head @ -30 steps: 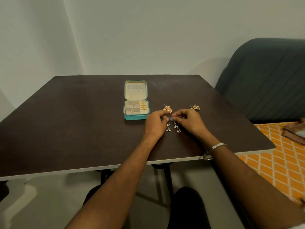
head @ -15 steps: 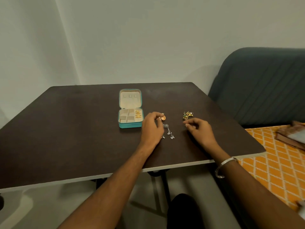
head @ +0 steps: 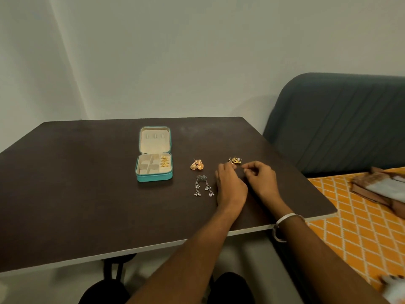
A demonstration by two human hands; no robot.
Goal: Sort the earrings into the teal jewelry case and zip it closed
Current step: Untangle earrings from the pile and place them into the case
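The teal jewelry case (head: pixel 153 177) lies open on the dark table (head: pixel 76 194), and small gold earrings (head: pixel 164 161) fill its right compartment. To its right, a pair of gold dome earrings (head: pixel 196 165) and a pair of silver dangling earrings (head: pixel 203 186) lie loose. A dark-and-gold earring cluster (head: pixel 235 160) lies farther right. My left hand (head: pixel 230 185) rests palm down with its fingertips at that cluster and its grip hidden. My right hand (head: pixel 262 178) is beside it, thumb and forefinger pinched, with nothing visible between them.
A dark grey padded seat back (head: pixel 337 119) stands to the right of the table. Below it lies an orange patterned cover (head: pixel 355 233) with a folded brown and grey item (head: pixel 381 187). The table's pale front edge (head: pixel 153 246) runs near my forearms.
Both hands left the silver dangling earrings, which now lie free on the table, and moved right to the dark-and-gold cluster. The view shifted, so the case sits farther left.
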